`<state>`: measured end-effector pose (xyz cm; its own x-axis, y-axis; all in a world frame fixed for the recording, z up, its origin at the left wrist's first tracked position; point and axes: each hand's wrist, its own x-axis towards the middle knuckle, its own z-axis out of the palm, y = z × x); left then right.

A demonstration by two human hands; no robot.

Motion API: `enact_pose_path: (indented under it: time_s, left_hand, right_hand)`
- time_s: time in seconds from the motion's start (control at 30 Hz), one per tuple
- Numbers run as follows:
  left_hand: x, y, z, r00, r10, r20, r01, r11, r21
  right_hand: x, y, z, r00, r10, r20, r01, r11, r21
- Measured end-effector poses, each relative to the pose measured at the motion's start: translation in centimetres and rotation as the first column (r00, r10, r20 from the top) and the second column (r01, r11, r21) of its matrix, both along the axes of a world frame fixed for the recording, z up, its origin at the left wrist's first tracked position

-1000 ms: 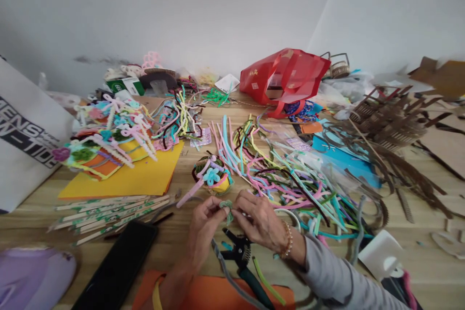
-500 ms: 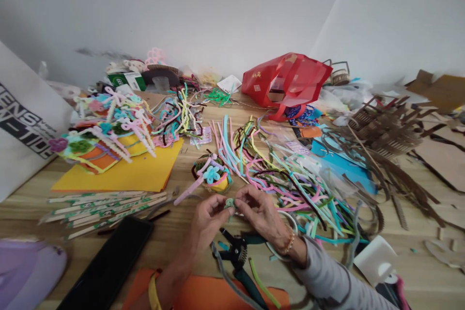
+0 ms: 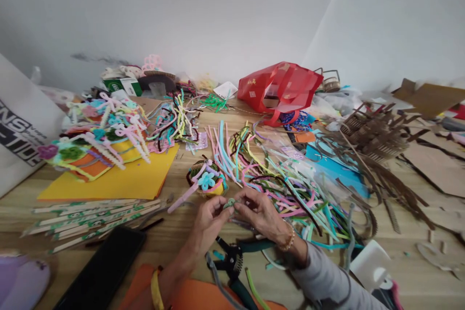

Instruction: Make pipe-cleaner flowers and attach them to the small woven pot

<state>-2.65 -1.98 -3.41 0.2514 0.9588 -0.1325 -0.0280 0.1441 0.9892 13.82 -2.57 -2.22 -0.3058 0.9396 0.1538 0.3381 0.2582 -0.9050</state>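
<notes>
Between my fingertips I hold a small coiled piece of pale green pipe cleaner [image 3: 230,202]. My left hand [image 3: 209,223] pinches its left side, and my right hand [image 3: 259,213] pinches it from the right. Just beyond my hands sits a small pot-like craft [image 3: 207,180] with a blue pipe-cleaner flower and a pink strand sticking out. Below my hands lie dark green-handled pliers [image 3: 232,256], spread apart, with a grey pipe cleaner [image 3: 215,276] beside them. A yellow-green pipe cleaner [image 3: 256,290] rests over an orange sheet [image 3: 196,295].
Loose pipe cleaners [image 3: 301,193] cover the middle right. Finished flower crafts [image 3: 105,131] stand on yellow sheets [image 3: 152,172] at left, above wrapped sticks [image 3: 94,218] and a black phone [image 3: 103,269]. A red bag [image 3: 279,87] and brown woven strips [image 3: 378,131] lie farther back.
The view has shifted slightly, so most objects sit lower and a little to the left. Both hands still pinch the green coil, with only a slight change in its angle.
</notes>
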Motion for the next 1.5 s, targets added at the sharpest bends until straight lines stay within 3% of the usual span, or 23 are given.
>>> enact_pose_path:
  time_s: [0.2,0.47,0.6,0.7,0.93,1.27,1.5]
  left_hand:
    - [-0.3,0.0,0.1,0.999,-0.033,0.035,0.035,0.998,-0.048]
    - [-0.7,-0.1,0.1,0.998,-0.049,0.045,0.053,0.996,-0.074]
    - [-0.6,-0.3,-0.3,0.999,-0.015,0.031,0.017,0.999,-0.047]
    - [-0.5,-0.4,-0.8,0.999,0.022,0.043,-0.02,0.999,-0.036]
    - [-0.5,-0.3,-1.0,0.99,-0.013,0.139,0.022,0.997,-0.069]
    - [-0.5,-0.3,-1.1,0.998,0.064,-0.017,-0.063,0.997,0.037]
    - [-0.5,-0.4,-0.5,0.998,0.062,-0.021,-0.06,0.995,0.075]
  right_hand:
    - [0.3,0.4,-1.0,0.996,0.07,-0.061,-0.074,0.995,-0.063]
    - [0.2,0.2,-1.1,0.981,0.083,0.173,-0.126,0.959,0.254]
    - [0.0,0.0,-1.3,0.976,0.076,0.203,-0.143,0.929,0.34]
    - [0.0,0.0,-1.4,0.983,0.036,0.18,-0.095,0.939,0.331]
    - [0.0,-0.1,-1.2,0.992,-0.04,0.116,0.008,0.965,0.261]
    - [0.0,0.0,-1.2,0.987,0.005,0.159,-0.052,0.955,0.292]
    - [-0.1,0.0,-1.0,0.987,0.017,0.16,-0.063,0.957,0.282]
